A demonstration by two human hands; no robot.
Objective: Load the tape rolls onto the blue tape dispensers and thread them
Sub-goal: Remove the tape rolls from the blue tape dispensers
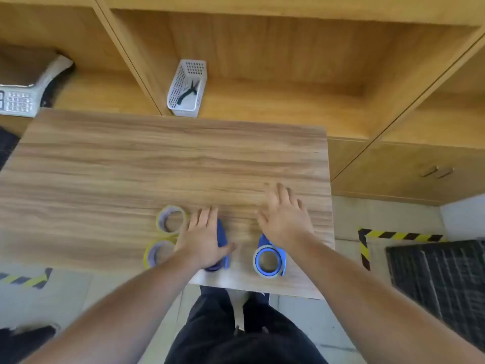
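Note:
Two blue tape dispensers lie near the front edge of the wooden table (157,158). The left dispenser (222,236) is partly hidden under my left hand (203,239), which lies flat over it with fingers stretched out. The right dispenser (269,260) carries a tape roll on its wheel. My right hand (284,219) hovers just beyond it with fingers spread, holding nothing. Two loose yellow-edged tape rolls, one (172,219) behind the other (157,254), lie flat to the left of my left hand, and the nearer one is partly covered by my wrist.
A white perforated basket (187,88) with black pliers stands on the shelf behind the table. A grey keypad device (18,101) sits at far left. Yellow-black floor tape (367,245) and a black mat (441,285) lie to the right.

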